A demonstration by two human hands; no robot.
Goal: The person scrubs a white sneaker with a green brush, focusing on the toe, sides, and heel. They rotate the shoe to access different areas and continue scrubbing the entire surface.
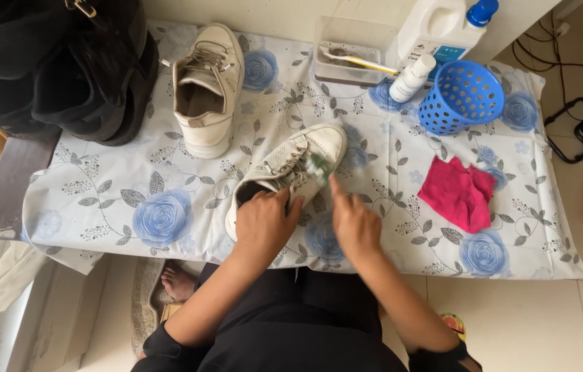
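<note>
At frame centre, the left hand (264, 224) closes its grip on the white sneaker (291, 169) lying on the floral-covered surface (167, 207); the right hand (355, 224) clasps a blurred brush (320, 165) against its laces.

Left hand (264, 224) curled, clamped; right hand (355, 224) fisted, index finger extended.

The near left part of the table (98, 207) lies bare, so a hand can pass there freely. Toward the far edge the way is blocked by a black bag (57, 69), a second white shoe (205, 86), a clear tray (350, 58) and a blue basket (461, 96). A pink cloth (458, 193) lies near the right edge, with bare table around it.
</note>
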